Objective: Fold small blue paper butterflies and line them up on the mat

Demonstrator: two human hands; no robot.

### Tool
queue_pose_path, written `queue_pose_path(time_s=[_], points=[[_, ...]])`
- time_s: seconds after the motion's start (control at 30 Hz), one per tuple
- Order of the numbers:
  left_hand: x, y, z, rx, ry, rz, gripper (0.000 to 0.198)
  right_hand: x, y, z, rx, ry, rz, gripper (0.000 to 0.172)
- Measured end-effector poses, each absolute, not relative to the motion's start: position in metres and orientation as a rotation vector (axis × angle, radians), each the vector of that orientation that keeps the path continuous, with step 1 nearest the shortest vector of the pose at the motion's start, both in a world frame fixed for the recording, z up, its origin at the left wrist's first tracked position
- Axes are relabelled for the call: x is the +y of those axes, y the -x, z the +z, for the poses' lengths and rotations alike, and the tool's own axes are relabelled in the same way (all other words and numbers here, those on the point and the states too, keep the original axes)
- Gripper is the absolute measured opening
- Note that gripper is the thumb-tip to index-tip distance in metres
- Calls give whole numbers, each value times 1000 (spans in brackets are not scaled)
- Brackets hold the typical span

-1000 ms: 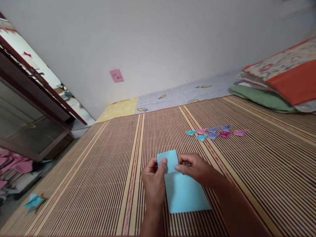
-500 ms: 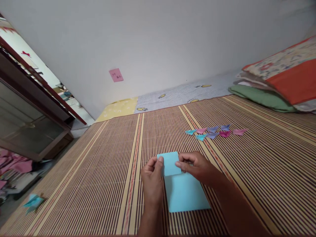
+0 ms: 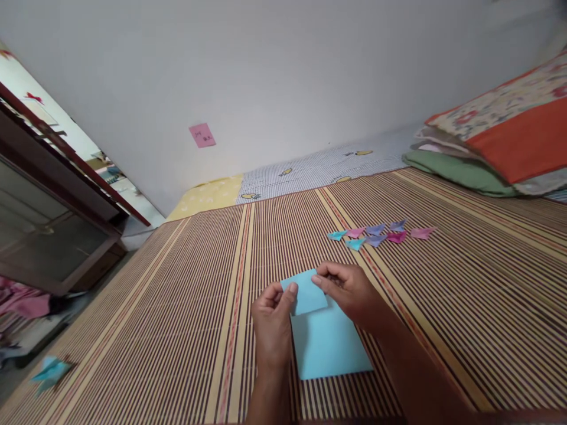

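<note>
A light blue sheet of paper lies on the striped bamboo mat in front of me. Its far end is folded back toward me into a flap. My left hand pinches the flap's left corner between thumb and fingers. My right hand pinches the flap's right corner, fingers curled. Beyond the hands sit several small folded paper pieces in blue, pink and purple, in a loose row.
Stacked pillows, orange and green, lie at the far right. A pink note sticks to the white wall. A dark wooden cabinet stands at left. One folded blue paper piece lies near the mat's left edge.
The folded flap has been drawn a little further toward me and tilted slightly; both hands keep their pinch on its corners. The view has shifted a little.
</note>
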State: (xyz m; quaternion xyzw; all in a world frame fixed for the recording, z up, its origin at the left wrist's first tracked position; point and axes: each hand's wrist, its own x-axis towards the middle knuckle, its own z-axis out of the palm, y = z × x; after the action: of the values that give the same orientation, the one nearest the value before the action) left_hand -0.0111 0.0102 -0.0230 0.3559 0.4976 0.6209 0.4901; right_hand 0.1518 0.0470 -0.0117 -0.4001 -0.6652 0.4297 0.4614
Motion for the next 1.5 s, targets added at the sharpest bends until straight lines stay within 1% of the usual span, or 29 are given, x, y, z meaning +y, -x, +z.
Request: queue_pose_path(time_s=[0.13, 0.27, 0.4, 0.53, 0.7, 0.77, 0.87, 0.97, 1.2, 1.33, 1.4, 1.5], points=[[12, 10, -27, 1215, -894, 1521, 26, 48, -151, -14, -1626, 986, 1052, 25], [11, 8, -27, 1323, -1039, 1543, 28, 48, -147, -15, -1583, 978, 1045, 28], [9, 7, -26, 1289, -1030, 1474, 32, 48, -147, -14, -1563, 995, 1026, 30], [10, 7, -29, 1168, -925, 1449, 30, 51, -149, -17, -1501, 968, 1181, 31], [14, 10, -27, 1104, -747, 1557, 28, 56, -155, -28, -1617, 926, 1423, 37], [14, 11, -23, 1090, -686, 1600, 29, 57, -156, -29, -1660, 896, 1485, 36], [15, 10, -17, 1087, -626, 1629, 32, 56, -156, -28, -1667, 888, 1478, 30], [17, 8, -15, 1082, -583, 1671, 35, 53, -154, -25, -1659, 894, 1420, 24], [20, 9, -16, 1054, -553, 1711, 34, 51, -150, -25, -1705, 930, 1257, 17], [20, 10, -15, 1064, -533, 1731, 36, 52, -151, -24, -1668, 930, 1320, 11], [21, 10, -16, 1068, -520, 1756, 36, 52, -151, -25, -1647, 934, 1383, 14], [21, 11, -19, 1077, -551, 1769, 35, 53, -148, -29, -1636, 927, 1376, 25]])
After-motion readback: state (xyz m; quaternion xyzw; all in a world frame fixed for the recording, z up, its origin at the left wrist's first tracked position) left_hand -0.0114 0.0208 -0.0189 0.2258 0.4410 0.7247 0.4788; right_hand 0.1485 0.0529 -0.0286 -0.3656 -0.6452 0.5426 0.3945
